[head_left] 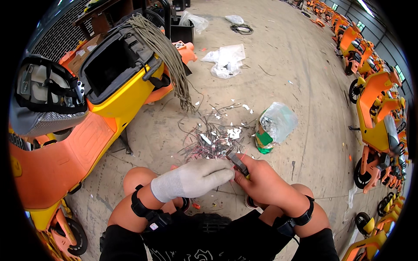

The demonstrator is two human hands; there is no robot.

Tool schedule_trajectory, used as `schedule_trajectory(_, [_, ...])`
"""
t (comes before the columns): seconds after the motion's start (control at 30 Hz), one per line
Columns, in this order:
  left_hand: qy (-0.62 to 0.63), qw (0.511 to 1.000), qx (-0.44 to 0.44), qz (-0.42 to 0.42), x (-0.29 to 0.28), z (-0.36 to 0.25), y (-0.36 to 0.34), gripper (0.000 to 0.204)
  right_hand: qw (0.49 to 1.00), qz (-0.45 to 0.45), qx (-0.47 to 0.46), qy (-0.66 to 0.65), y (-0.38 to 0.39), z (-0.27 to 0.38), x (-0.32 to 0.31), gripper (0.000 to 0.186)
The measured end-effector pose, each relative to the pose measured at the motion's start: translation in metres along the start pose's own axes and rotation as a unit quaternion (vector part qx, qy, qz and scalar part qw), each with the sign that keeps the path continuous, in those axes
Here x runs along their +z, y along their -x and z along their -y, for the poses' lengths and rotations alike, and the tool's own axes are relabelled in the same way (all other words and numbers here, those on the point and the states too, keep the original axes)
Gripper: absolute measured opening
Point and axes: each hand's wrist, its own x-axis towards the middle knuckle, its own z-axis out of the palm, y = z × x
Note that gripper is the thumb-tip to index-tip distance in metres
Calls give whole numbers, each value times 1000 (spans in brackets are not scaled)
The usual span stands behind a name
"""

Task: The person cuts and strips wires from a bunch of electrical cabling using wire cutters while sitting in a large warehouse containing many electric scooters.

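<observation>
In front of my knees my two hands meet. My left hand, in a pale grey knit glove, has its fingers pressed together; what they pinch is hidden. My bare right hand is closed round pliers, whose dark metal head points up and to the left, beside the gloved fingertips. A bit of yellow shows at the grip. Thin reddish strands hang near the fingers, too fine to name. Just beyond the hands, a heap of cut wires with white scraps lies on the concrete floor.
A clear plastic sack with green at its base stands right of the heap. At left is a yellow-orange scooter with a bundle of cables and a grey helmet-like thing on it. Scooters line the right side.
</observation>
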Motion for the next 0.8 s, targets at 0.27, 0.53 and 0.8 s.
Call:
schedule_trajectory(0.27, [66, 997, 23, -20, 3, -1, -2, 23, 1000, 5, 11, 0, 3, 3, 0, 40])
schedule_trajectory(0.53, [171, 985, 21, 21, 5, -20, 15, 25, 971, 181, 48, -152, 11, 10, -15, 33])
schedule_trajectory(0.8, [178, 978, 102, 44, 11, -5, 18, 19, 921, 264, 27, -286, 13, 20, -26, 25])
